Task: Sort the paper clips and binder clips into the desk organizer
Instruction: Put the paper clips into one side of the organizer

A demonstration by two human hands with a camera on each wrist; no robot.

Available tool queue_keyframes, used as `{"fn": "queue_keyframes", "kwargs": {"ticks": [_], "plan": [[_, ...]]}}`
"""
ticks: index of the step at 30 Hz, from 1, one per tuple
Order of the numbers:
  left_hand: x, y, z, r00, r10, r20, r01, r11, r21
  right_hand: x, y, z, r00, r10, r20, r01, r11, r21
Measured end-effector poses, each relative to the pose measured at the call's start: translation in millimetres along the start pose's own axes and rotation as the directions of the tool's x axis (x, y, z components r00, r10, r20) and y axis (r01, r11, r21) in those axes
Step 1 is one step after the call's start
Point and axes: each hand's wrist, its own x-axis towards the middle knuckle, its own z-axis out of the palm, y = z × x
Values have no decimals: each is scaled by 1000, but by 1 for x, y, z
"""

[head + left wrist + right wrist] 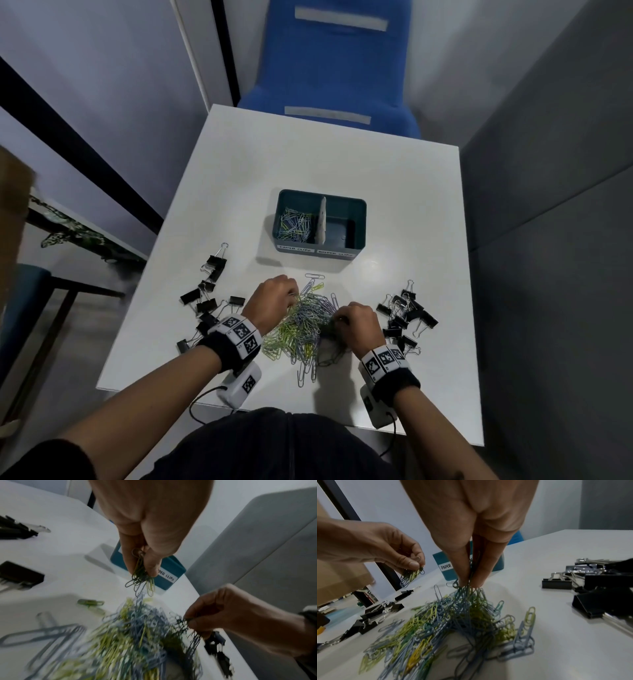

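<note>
A pile of coloured paper clips (303,330) (447,622) lies on the white table (342,171) near its front edge. My left hand (274,298) (142,563) pinches a small bunch of paper clips (142,582) lifted off the pile. At the pile's right side my right hand (356,325) (469,582) pinches another bunch that still hangs into the heap. The teal desk organizer (320,224) stands beyond, with paper clips in its left compartment and its right compartment looking bare. Black binder clips lie in one group at the left (205,298) and one at the right (406,315).
A blue chair (332,68) stands behind the table's far edge. Grey partition walls close in on both sides. A brown cardboard box (339,577) and a dark-framed glass table (68,236) stand left of the table.
</note>
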Motion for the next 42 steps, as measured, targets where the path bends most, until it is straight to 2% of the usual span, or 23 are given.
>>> {"fn": "queue_keyframes", "kwargs": {"ticks": [6,10,14,16,19,23,28,32,37,40,42], "plan": [[20,19,-46,991,-12,-132,-7,990,-142,-2,-5,-19,998,-64,-22,64,998,-1],[54,34,-77,970,0,-242,-36,989,-143,-2,-16,-40,995,-83,-52,84,996,6],[96,43,-89,950,-58,-308,13,989,-146,7,-34,-71,991,-93,-95,96,995,30],[107,39,-88,958,-99,-268,56,985,-163,13,-46,-88,987,-115,-116,121,992,40],[103,24,-79,964,-132,-232,112,989,-100,26,-62,-111,975,-162,-149,173,983,63],[64,5,-57,959,-146,-243,136,989,-60,57,-83,-138,963,-169,-210,191,978,89],[12,-18,-22,970,-194,-146,193,981,-20,109,-103,-149,951,-183,-250,204,977,59],[-13,-29,-7,975,-215,-49,217,975,52,130,-112,-139,963,-182,-201,199,978,66],[-30,-42,5,979,-202,38,195,971,138,105,-96,-116,967,-179,-183,195,978,78],[-36,-43,14,959,-226,170,177,949,262,78,-65,-85,981,-172,-85,175,984,25],[-38,-41,18,936,-257,241,163,922,350,60,-40,-62,995,-95,31,97,993,-64]]}}
